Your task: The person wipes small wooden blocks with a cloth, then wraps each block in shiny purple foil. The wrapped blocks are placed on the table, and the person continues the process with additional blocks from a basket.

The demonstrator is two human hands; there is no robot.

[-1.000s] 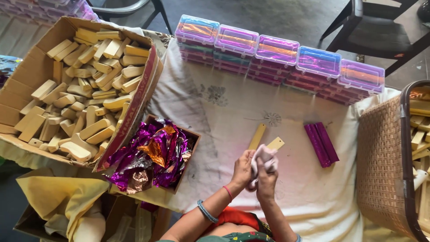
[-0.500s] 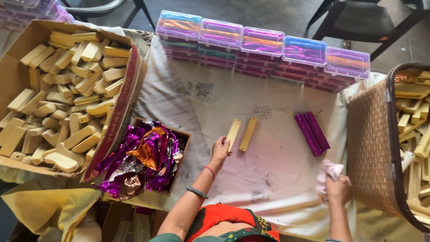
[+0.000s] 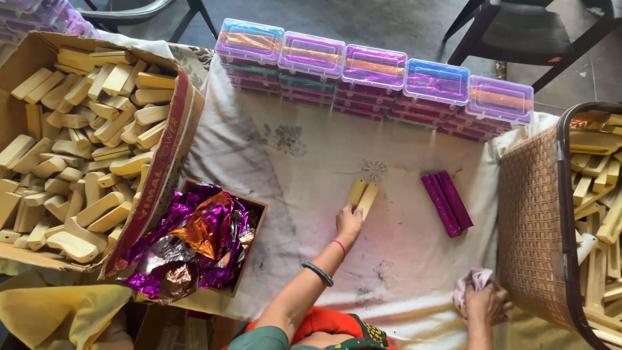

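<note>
Two pale wooden sticks (image 3: 362, 195) lie side by side on the white cloth (image 3: 285, 168). My left hand (image 3: 348, 222) rests on their near ends, fingers closed over them. Near the cloth's front right corner my right hand (image 3: 484, 303) clutches a crumpled pale pink rag (image 3: 471, 284), close to the woven basket (image 3: 528, 227). Two magenta foil-wrapped sticks (image 3: 446, 201) lie on the cloth between both hands, touched by neither.
A cardboard box of bare wooden sticks (image 3: 78, 142) stands at left, a small box of purple and orange foil sheets (image 3: 194, 243) beside it. Clear plastic cases (image 3: 376, 81) stacked in a row line the far edge. The basket holds more wooden sticks (image 3: 599, 214).
My hands were together over the sticks with the rag. The right hand carried the rag off to the front right by the basket; the left stayed on the two sticks.
</note>
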